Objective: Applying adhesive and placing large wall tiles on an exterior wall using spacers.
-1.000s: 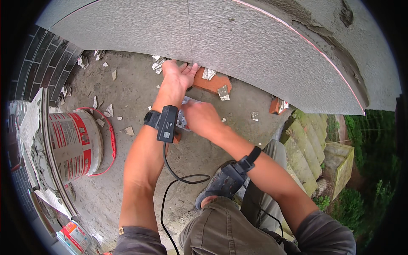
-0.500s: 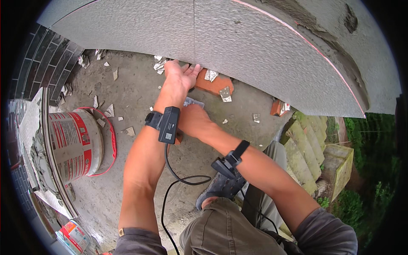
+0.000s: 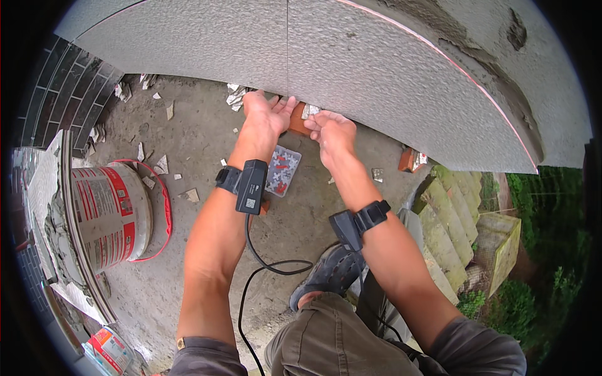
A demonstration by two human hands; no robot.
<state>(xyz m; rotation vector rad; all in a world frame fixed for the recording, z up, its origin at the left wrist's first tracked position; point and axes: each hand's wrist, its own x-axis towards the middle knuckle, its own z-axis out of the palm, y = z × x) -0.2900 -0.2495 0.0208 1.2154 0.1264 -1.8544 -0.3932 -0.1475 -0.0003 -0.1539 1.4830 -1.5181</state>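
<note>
A large grey textured tile panel (image 3: 207, 44) meets another panel (image 3: 376, 69) at a thin vertical seam. My left hand (image 3: 266, 116) is palm up at their lower edge beside the seam, fingers spread and partly hidden beneath the edge. Just right of it my right hand (image 3: 334, 133) is closed, fingertips pinched together; anything small between them is hidden. It is over a red brick (image 3: 299, 119) with tile shards (image 3: 310, 111) on top. Behind my left wrist lies a clear plastic box (image 3: 285, 169) of white and red tile spacers.
A white bucket (image 3: 110, 213) with a red rim stands at left beside a mortar-smeared board (image 3: 66, 207). Broken tile pieces (image 3: 190, 195) lie about the concrete floor. Another brick (image 3: 411, 159) supports the panel at right. Mossy steps (image 3: 448, 219) drop away at right. A cable (image 3: 276, 268) hangs from my left wrist.
My right hand has moved from the spacer box up to the brick at the panel's lower edge, uncovering the box. My left hand stays in place.
</note>
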